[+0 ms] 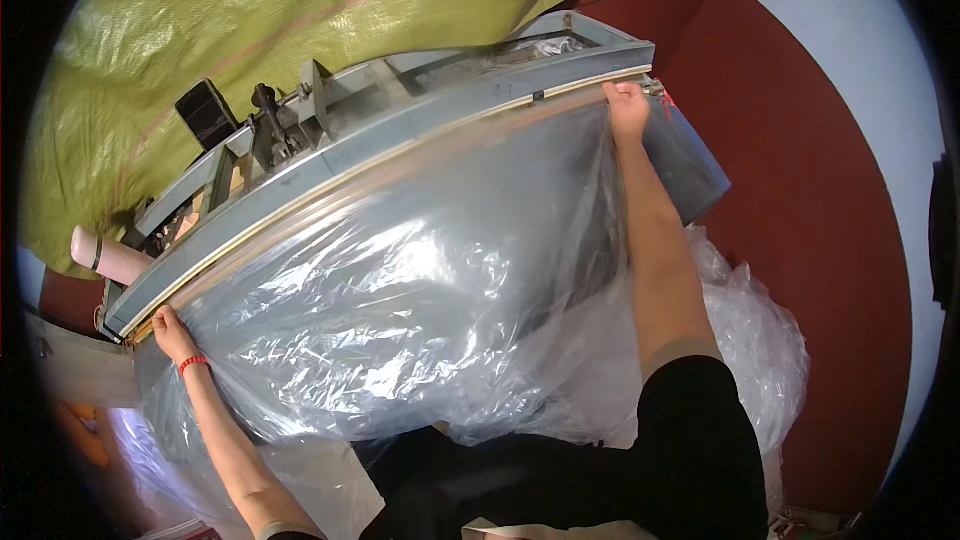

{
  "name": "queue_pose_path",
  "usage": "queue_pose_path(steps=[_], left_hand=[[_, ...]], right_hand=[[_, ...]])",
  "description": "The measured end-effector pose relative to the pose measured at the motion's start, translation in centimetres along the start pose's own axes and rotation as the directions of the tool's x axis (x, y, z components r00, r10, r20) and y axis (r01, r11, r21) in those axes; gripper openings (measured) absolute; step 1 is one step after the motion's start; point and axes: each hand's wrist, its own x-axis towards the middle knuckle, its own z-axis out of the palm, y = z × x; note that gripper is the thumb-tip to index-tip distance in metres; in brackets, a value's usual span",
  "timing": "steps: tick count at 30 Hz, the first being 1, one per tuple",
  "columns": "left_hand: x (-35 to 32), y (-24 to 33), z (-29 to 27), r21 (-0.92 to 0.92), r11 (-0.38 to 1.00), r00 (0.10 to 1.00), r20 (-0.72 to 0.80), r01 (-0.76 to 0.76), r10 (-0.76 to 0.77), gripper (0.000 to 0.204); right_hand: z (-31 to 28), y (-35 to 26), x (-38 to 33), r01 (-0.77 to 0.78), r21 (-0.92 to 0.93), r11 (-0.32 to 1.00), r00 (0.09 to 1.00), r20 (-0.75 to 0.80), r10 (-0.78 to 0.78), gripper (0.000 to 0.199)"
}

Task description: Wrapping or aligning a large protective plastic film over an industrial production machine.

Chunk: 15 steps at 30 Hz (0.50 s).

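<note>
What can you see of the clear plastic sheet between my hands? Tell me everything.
The plastic sheet is see-through, looks thin and glossy, and carries bright glare and many wrinkles. It spreads from the near side of the long gray metal frame toward your body. Your left hand has a grip at its far left, your right hand at its far right. The far part looks fairly taut; the nearer part is loose and crumpled. Whether it touches your clothes is unclear.

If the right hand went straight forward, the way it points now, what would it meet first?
Most likely the grey frame, whose front edge lies just beyond the right hand; from this single view, their heights remain unclear.
</note>
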Motion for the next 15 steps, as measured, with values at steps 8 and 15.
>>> queue_pose_path(steps=[8,15], left_hand=[[0.3,0.7,-1.2,0.054,0.998,0.991,-0.130,-0.023,0.030,0.027],[0.9,-0.3,-2.6,0.068,0.998,0.994,-0.112,0.016,-0.008,0.015]], right_hand=[[-0.8,-0.5,1.1,-0.154,-0.076,0.985,0.944,-0.305,0.124,0.008],[-1.2,-1.3,2.5,-0.233,-0.415,0.879,0.949,0.102,0.300,0.015]])
